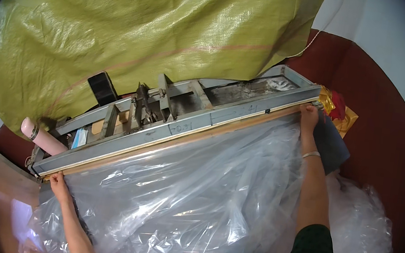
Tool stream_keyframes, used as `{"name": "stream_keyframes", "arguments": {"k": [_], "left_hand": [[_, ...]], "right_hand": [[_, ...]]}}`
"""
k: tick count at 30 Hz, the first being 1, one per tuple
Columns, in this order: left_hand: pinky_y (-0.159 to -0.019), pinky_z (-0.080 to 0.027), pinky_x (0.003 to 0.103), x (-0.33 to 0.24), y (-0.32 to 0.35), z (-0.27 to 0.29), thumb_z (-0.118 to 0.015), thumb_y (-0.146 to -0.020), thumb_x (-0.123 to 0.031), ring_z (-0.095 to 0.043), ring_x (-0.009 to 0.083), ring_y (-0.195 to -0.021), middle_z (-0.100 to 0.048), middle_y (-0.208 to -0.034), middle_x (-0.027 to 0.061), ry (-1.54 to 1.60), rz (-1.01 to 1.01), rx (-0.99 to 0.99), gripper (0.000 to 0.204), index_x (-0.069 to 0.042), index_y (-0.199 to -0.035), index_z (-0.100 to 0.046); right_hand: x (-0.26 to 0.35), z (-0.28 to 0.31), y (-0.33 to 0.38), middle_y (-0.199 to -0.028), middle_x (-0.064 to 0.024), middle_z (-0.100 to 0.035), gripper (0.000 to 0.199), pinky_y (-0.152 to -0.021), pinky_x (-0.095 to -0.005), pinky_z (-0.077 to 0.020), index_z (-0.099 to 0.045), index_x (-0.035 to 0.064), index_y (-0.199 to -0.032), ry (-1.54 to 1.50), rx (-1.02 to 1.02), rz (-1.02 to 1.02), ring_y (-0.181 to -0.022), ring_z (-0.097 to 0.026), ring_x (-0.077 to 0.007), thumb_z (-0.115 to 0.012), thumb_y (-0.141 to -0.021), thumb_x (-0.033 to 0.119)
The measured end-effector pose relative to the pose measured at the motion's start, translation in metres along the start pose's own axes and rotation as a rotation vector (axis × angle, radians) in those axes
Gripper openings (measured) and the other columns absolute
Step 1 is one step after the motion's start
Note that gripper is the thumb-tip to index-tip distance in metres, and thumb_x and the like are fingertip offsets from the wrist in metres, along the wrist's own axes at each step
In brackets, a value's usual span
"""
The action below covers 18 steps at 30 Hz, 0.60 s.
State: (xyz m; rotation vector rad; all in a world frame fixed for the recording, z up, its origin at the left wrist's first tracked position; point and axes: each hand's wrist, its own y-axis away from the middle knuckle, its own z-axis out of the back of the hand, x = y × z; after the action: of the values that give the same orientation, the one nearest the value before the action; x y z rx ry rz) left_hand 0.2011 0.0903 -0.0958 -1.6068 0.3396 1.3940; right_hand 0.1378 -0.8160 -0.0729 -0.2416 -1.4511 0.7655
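A large clear plastic sheet (190,181) spreads in wrinkled folds in front of me. Its far edge lies along a wooden strip (186,134) on the front of a long grey metal frame (161,128). My left hand (60,187) is closed at the sheet's left corner, near the strip's left end. At the far right corner my right hand (308,120) is also closed, pinching the sheet's edge against the strip. The fingertips of both hands are partly hidden. Pen marks show on the frame's front face.
Inside the frame are crossbars and dusty metal parts. A pink flask (43,137) leans at its left end, and a dark phone (102,88) rests at its back. Behind hangs a yellow-green woven sheet (165,24). Gold and red wrapping (338,107) lies right; more plastic (358,229) bunches below.
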Motion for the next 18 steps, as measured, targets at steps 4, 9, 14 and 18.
{"name": "stream_keyframes", "arguments": {"k": [4, 9, 14, 18], "left_hand": [[-0.062, -0.033, 0.02, 0.002, 0.002, 0.011, -0.054, -0.086, -0.014, -0.036, 0.0069, -0.067, -0.041, -0.073, -0.0035, -0.033, 0.136, -0.092, 0.011, -0.007, -0.084, -0.046], [-0.066, -0.036, 0.022, 0.006, 0.001, 0.003, -0.051, -0.085, -0.015, -0.038, 0.0094, -0.072, -0.043, -0.079, -0.0008, -0.182, 0.014, -0.196, 0.012, -0.004, -0.087, -0.047], [-0.064, -0.036, 0.022, -0.008, 0.008, 0.002, -0.052, -0.085, -0.015, -0.04, 0.0088, -0.07, -0.045, -0.078, -0.0011, -0.126, 0.091, -0.102, 0.01, -0.006, -0.086, -0.048], [-0.055, -0.033, 0.019, -0.075, 0.027, 0.024, -0.054, -0.082, -0.008, -0.04, 0.0043, -0.063, -0.045, -0.072, -0.0044, -0.015, 0.168, 0.256, 0.004, -0.008, -0.083, -0.049]], "right_hand": [[-0.01, 0.003, -0.006, -0.083, -0.0062, -0.056, 0.019, -0.072, -0.0281, -0.0442, -0.053, 0.0011, -0.088, -0.173, -0.061, -0.152, -0.077, -0.054, -0.0168, -0.06, -0.078, 0.015], [-0.043, 0.011, -0.019, -0.088, -0.0116, -0.059, 0.012, -0.072, -0.0354, -0.0487, -0.051, 0.0063, -0.095, 0.122, -0.126, 0.147, -0.075, -0.058, -0.0224, -0.048, -0.084, 0.011], [-0.04, 0.018, -0.037, -0.087, -0.0169, -0.06, 0.019, -0.069, -0.0402, -0.0503, -0.051, 0.002, -0.098, 0.104, 0.021, -0.232, -0.073, -0.06, -0.0304, -0.052, -0.083, 0.012], [0.042, -0.008, -0.024, -0.09, -0.016, -0.062, 0.019, -0.073, -0.0396, -0.0478, -0.053, 0.0004, -0.099, 0.453, -0.111, 0.084, -0.081, -0.061, -0.029, -0.054, -0.082, 0.011]]}}
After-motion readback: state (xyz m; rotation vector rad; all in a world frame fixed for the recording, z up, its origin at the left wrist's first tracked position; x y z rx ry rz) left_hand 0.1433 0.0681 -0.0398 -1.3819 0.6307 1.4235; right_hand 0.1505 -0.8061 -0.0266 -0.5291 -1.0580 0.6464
